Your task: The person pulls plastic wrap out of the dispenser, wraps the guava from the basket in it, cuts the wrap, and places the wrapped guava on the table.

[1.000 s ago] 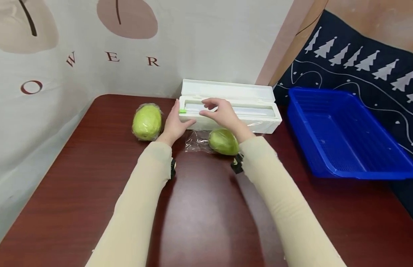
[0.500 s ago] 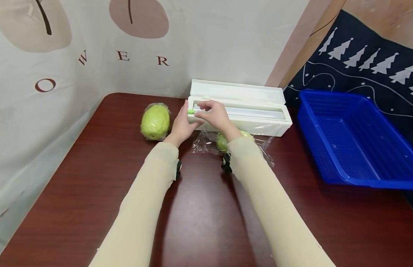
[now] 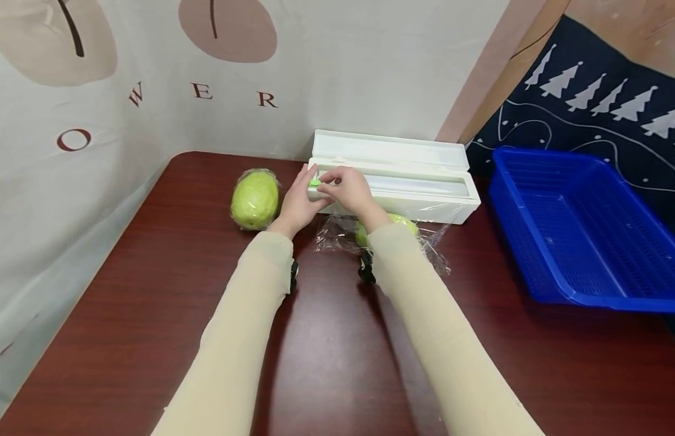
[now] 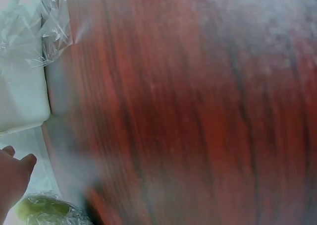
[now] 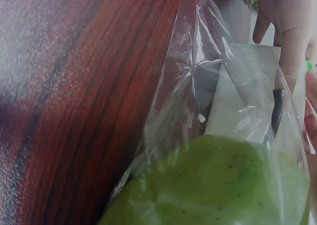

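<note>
A white cling film box [image 3: 463,209], lid raised, stands at the back of the table. My left hand [image 3: 296,206] braces its left end, fingers straight along the side and thumb across the front. With thumb and fingertips my right hand [image 3: 352,191] pinches the small green slider [image 3: 314,183] on the front rim, right beside the left fingers. Clear film [image 5: 193,66] hangs down the box's front and lies over a green fruit [image 5: 218,185]. My right forearm partly hides that fruit in the head view. A wrapped green fruit [image 3: 255,200] sits left of my left hand.
A blue plastic basket [image 3: 555,266] stands at the right on the dark red wooden table [image 3: 326,363]. A printed white cloth [image 3: 370,66] hangs behind the box, and a navy cloth with white trees [image 3: 577,91] hangs at the back right.
My right hand has moved left along the box to the green slider, and its thumb and fingers have come together. My left hand keeps its place. The head view has shifted slightly.
</note>
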Motion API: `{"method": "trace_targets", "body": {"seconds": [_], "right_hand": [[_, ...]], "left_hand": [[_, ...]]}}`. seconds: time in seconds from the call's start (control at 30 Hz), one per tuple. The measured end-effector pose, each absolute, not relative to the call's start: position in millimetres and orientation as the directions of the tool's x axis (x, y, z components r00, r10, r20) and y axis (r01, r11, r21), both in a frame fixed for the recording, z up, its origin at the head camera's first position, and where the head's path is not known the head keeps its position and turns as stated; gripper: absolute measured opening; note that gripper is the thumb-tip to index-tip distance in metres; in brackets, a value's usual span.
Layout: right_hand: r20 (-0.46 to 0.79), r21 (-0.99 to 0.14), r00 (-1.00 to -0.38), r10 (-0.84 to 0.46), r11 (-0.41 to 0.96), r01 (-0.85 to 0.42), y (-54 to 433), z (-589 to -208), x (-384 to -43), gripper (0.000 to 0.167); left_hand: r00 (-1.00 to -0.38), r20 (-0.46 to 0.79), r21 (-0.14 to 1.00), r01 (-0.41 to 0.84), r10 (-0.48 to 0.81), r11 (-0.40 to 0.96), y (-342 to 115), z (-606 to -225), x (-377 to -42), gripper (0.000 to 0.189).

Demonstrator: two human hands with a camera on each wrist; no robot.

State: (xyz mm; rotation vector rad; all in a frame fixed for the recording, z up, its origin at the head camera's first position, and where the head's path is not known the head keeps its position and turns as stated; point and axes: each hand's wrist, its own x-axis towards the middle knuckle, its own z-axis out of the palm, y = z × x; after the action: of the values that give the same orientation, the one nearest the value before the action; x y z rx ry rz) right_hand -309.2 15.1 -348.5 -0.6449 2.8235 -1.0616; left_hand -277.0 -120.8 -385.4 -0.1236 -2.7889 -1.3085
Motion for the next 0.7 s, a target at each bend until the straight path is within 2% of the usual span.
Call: {"method": "trace_targets", "body": {"seconds": [0.47,0.7], "right_hand": [[0.077,-0.619,-0.904,-0.421,0.69,-0.374,14.4,-349.1,-310.4,0.024],[0.063,-0.583,-0.881,-0.469,0.699,-0.414,18.5,-342.8,-310.9,0.02]], "left_hand": [[-0.995,0.083,0.74,0.095,0.05,0.666,-121.1,-388.1,-275.9,0.082],[-0.996,0.071,0.673,0.09,0.057,0.734,-119.9,-383.7,-276.1,0.081]]}}
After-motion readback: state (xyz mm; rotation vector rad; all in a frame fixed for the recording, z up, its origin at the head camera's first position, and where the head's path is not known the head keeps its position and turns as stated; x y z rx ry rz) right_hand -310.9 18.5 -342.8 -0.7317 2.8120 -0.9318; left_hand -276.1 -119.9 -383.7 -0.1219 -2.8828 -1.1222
